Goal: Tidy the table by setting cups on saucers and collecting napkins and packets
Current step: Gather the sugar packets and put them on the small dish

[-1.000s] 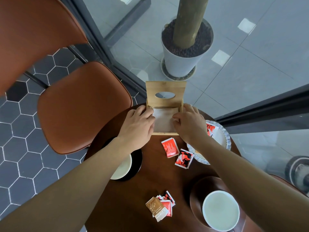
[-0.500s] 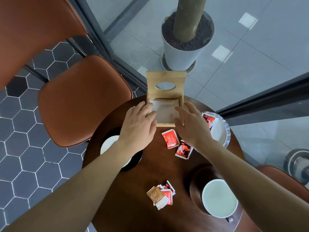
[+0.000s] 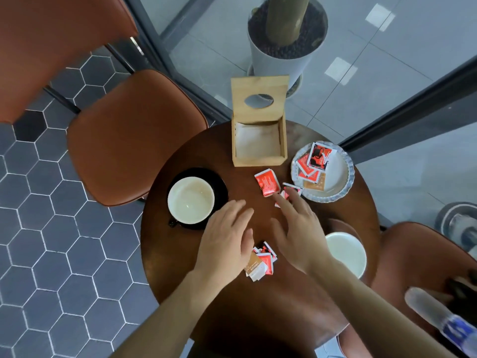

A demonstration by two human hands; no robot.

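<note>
On the round dark wooden table (image 3: 335, 210), a wooden napkin box (image 3: 259, 156) stands at the far edge, lid up, napkins (image 3: 256, 142) inside. A white cup (image 3: 191, 200) sits on a black saucer (image 3: 219, 182) at the left. A second white cup (image 3: 347, 253) rests on a brown saucer (image 3: 335, 224) at the right. A red packet (image 3: 267, 182) lies loose mid-table, another (image 3: 289, 189) beside my fingertips. A small pile of packets (image 3: 262, 262) lies between my wrists. My left hand (image 3: 225, 239) and right hand (image 3: 296, 228) hover open, holding nothing.
A white scalloped plate (image 3: 338, 182) at the right holds several packets (image 3: 316, 161). Brown leather chairs stand at the left (image 3: 129, 135) and lower right (image 3: 418, 254). A potted tree (image 3: 281, 47) stands behind glass beyond the table. Hexagon floor tiles lie at the left.
Both hands have left the napkin box and drawn back toward me over the middle of the table. The box stays open with napkins inside. The camera has tilted down.
</note>
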